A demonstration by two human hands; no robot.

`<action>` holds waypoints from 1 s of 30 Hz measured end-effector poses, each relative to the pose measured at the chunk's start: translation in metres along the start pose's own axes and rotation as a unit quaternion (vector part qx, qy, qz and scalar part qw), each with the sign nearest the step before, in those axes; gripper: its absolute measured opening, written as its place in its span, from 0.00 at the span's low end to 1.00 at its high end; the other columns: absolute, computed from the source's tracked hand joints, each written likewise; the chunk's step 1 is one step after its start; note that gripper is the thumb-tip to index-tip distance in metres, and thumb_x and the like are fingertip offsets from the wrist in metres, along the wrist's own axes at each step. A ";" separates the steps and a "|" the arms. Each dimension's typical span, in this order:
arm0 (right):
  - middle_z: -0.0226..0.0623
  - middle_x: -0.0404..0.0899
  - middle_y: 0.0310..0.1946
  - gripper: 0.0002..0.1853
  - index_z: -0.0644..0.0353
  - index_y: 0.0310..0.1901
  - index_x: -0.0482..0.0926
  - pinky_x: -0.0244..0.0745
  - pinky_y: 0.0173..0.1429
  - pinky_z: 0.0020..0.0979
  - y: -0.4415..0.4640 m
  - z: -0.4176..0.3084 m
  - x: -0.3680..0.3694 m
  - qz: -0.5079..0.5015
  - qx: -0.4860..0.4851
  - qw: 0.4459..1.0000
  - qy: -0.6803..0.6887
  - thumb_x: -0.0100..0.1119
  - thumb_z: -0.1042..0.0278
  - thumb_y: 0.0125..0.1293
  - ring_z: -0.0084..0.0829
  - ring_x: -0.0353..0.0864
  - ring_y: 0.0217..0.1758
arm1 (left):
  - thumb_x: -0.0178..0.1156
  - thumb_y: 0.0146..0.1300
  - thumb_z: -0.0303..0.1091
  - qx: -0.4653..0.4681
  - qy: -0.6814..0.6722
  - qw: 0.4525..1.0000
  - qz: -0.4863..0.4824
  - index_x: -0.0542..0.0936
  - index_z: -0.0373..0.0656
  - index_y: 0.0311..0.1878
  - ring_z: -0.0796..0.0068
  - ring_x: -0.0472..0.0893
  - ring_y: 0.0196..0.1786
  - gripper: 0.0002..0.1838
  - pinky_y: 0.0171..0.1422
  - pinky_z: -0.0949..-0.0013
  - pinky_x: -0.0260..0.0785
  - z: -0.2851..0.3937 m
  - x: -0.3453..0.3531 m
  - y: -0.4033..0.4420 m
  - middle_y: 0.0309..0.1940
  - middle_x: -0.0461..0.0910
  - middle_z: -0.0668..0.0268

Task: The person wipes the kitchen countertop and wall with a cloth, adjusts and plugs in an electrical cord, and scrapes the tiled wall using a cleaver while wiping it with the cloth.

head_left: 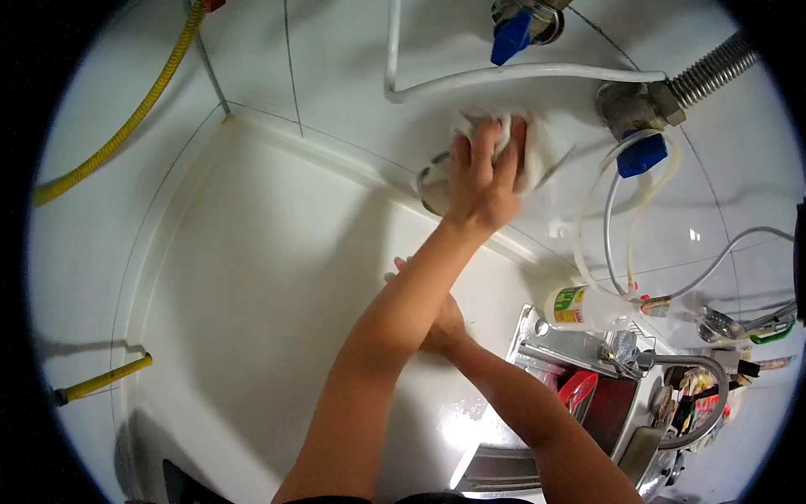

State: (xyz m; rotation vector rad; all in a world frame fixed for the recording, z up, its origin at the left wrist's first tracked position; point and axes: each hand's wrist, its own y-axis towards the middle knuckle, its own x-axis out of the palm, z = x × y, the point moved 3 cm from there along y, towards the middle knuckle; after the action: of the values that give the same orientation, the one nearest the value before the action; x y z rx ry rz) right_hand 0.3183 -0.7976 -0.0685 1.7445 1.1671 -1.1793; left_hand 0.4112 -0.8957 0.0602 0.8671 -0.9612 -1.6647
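Observation:
My left hand (487,181) is up against the tiled wall, its fingers pressed round a pale cloth (541,155) with a dark stripe along its edge. The left forearm crosses over the right one. Lower down, my right hand (443,326) rests on the white countertop (252,277), partly hidden beneath the left forearm. Its visible fingertips are stretched out and apart, with nothing seen in them.
Valves with blue handles (643,154), a white pipe (504,74) and a metal hose (714,71) line the wall. A labelled bottle (592,309) stands beside the sink (537,346) and curved faucet (720,395). Yellow hoses (126,126) hang left.

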 end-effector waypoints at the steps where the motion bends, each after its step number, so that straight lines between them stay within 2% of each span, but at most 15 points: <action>1: 0.39 0.59 0.70 0.31 0.55 0.67 0.64 0.54 0.75 0.39 -0.003 0.000 0.003 -0.037 -0.002 0.997 -0.075 0.54 0.56 0.63 0.35 0.57 0.74 | 0.60 0.46 0.24 -0.004 -0.014 1.000 0.018 0.72 0.35 0.61 0.51 0.67 0.58 0.33 0.57 0.43 0.60 0.003 -0.008 0.016 0.54 0.63 0.50; 5: 0.39 0.60 0.70 0.29 0.54 0.67 0.65 0.49 0.76 0.43 -0.005 -0.003 0.002 0.031 -0.033 0.990 -0.130 0.49 0.54 0.65 0.38 0.54 0.75 | 0.61 0.47 0.24 -0.047 0.005 0.999 0.026 0.76 0.36 0.57 0.51 0.70 0.54 0.28 0.52 0.48 0.63 0.013 -0.006 0.010 0.53 0.66 0.52; 7: 0.40 0.60 0.70 0.29 0.55 0.66 0.65 0.49 0.77 0.43 -0.004 -0.010 -0.008 0.018 -0.010 0.994 -0.110 0.49 0.54 0.65 0.38 0.54 0.75 | 0.61 0.49 0.25 0.015 0.016 1.000 0.017 0.78 0.36 0.54 0.49 0.73 0.49 0.24 0.49 0.46 0.64 0.005 0.002 -0.036 0.55 0.66 0.51; 9: 0.41 0.59 0.70 0.28 0.55 0.65 0.66 0.49 0.77 0.43 -0.001 -0.009 -0.014 0.015 -0.001 0.996 -0.091 0.50 0.54 0.65 0.39 0.55 0.75 | 0.65 0.43 0.28 -0.003 -0.005 0.998 -0.062 0.71 0.35 0.63 0.48 0.62 0.61 0.38 0.63 0.41 0.55 -0.010 0.007 -0.057 0.57 0.60 0.53; 12: 0.42 0.59 0.70 0.28 0.56 0.64 0.68 0.50 0.76 0.43 -0.002 -0.005 -0.008 0.029 -0.016 0.997 -0.064 0.51 0.54 0.64 0.41 0.56 0.74 | 0.65 0.41 0.24 -0.056 -0.008 0.997 -0.045 0.70 0.37 0.64 0.50 0.62 0.62 0.39 0.65 0.41 0.55 0.008 -0.008 0.005 0.57 0.59 0.54; 15: 0.42 0.60 0.69 0.27 0.56 0.63 0.70 0.53 0.75 0.44 -0.007 -0.002 -0.001 0.057 -0.019 0.997 -0.057 0.52 0.54 0.64 0.41 0.57 0.74 | 0.65 0.39 0.22 -0.069 -0.035 0.995 -0.060 0.69 0.38 0.65 0.52 0.61 0.63 0.42 0.67 0.41 0.53 0.009 -0.011 0.008 0.58 0.59 0.54; 16: 0.42 0.61 0.69 0.27 0.56 0.62 0.70 0.54 0.74 0.44 -0.004 -0.002 -0.003 0.058 -0.015 0.997 -0.057 0.52 0.55 0.64 0.41 0.57 0.73 | 0.65 0.39 0.23 -0.046 -0.012 0.995 -0.091 0.68 0.38 0.66 0.50 0.61 0.64 0.43 0.67 0.40 0.51 -0.001 -0.002 -0.037 0.58 0.59 0.53; 17: 0.42 0.62 0.68 0.27 0.56 0.62 0.70 0.54 0.74 0.44 -0.003 -0.002 -0.005 0.054 -0.007 0.997 -0.057 0.53 0.55 0.63 0.42 0.58 0.73 | 0.65 0.39 0.22 -0.083 -0.019 0.988 -0.130 0.68 0.39 0.66 0.50 0.60 0.64 0.43 0.68 0.40 0.51 -0.002 -0.005 -0.051 0.59 0.58 0.52; 20: 0.41 0.64 0.67 0.27 0.56 0.62 0.70 0.55 0.74 0.44 0.000 -0.013 -0.021 0.029 -0.029 0.991 -0.131 0.54 0.55 0.63 0.41 0.59 0.72 | 0.63 0.46 0.24 -0.083 -0.018 0.991 -0.103 0.68 0.39 0.66 0.50 0.63 0.62 0.38 0.64 0.43 0.54 0.007 -0.010 -0.032 0.60 0.61 0.53; 23: 0.41 0.64 0.67 0.26 0.56 0.63 0.69 0.55 0.74 0.42 -0.001 -0.013 -0.021 0.053 -0.027 0.996 -0.060 0.54 0.56 0.64 0.40 0.60 0.71 | 0.64 0.48 0.25 -0.082 -0.029 0.995 -0.057 0.67 0.39 0.67 0.47 0.60 0.62 0.37 0.63 0.44 0.54 0.020 -0.012 0.027 0.60 0.59 0.53; 25: 0.42 0.65 0.66 0.27 0.58 0.64 0.68 0.52 0.75 0.41 -0.003 -0.013 -0.028 0.067 -0.001 0.993 0.095 0.53 0.57 0.65 0.41 0.60 0.71 | 0.60 0.52 0.25 -0.098 -0.058 0.992 -0.050 0.66 0.39 0.67 0.46 0.60 0.62 0.35 0.62 0.43 0.52 0.031 -0.014 0.064 0.59 0.60 0.52; 26: 0.44 0.66 0.65 0.27 0.59 0.63 0.68 0.50 0.76 0.43 -0.002 -0.015 -0.030 0.060 0.016 0.989 0.137 0.52 0.57 0.64 0.43 0.60 0.71 | 0.55 0.55 0.26 -0.051 -0.007 0.999 -0.012 0.66 0.38 0.67 0.45 0.61 0.61 0.32 0.63 0.44 0.52 0.037 -0.018 0.076 0.63 0.61 0.48; 27: 0.45 0.67 0.64 0.28 0.61 0.63 0.68 0.49 0.76 0.44 -0.002 -0.016 -0.031 0.052 0.033 0.982 0.178 0.52 0.57 0.63 0.44 0.61 0.70 | 0.55 0.56 0.28 -0.012 0.019 0.999 -0.036 0.67 0.35 0.65 0.44 0.62 0.60 0.31 0.64 0.43 0.52 0.039 -0.017 0.076 0.64 0.61 0.47; 29: 0.42 0.63 0.68 0.28 0.58 0.65 0.66 0.50 0.76 0.41 -0.004 -0.013 -0.023 0.015 0.006 1.000 0.026 0.53 0.57 0.65 0.42 0.59 0.72 | 0.56 0.57 0.32 0.068 0.074 0.992 -0.082 0.69 0.29 0.62 0.43 0.65 0.60 0.29 0.65 0.42 0.52 0.040 -0.012 0.056 0.66 0.62 0.45; 30: 0.40 0.60 0.70 0.28 0.57 0.67 0.65 0.50 0.76 0.39 -0.003 -0.011 -0.020 -0.003 -0.007 0.999 -0.051 0.53 0.57 0.67 0.40 0.58 0.72 | 0.53 0.60 0.34 0.040 0.024 0.993 -0.110 0.70 0.27 0.60 0.38 0.66 0.60 0.27 0.66 0.44 0.56 0.029 0.006 0.025 0.67 0.61 0.44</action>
State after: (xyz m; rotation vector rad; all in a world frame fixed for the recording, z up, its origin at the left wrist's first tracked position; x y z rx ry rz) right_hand 0.3149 -0.7920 -0.0462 1.6512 1.1170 -1.2462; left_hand 0.3934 -0.9006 0.0943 1.0942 -0.9328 -1.7911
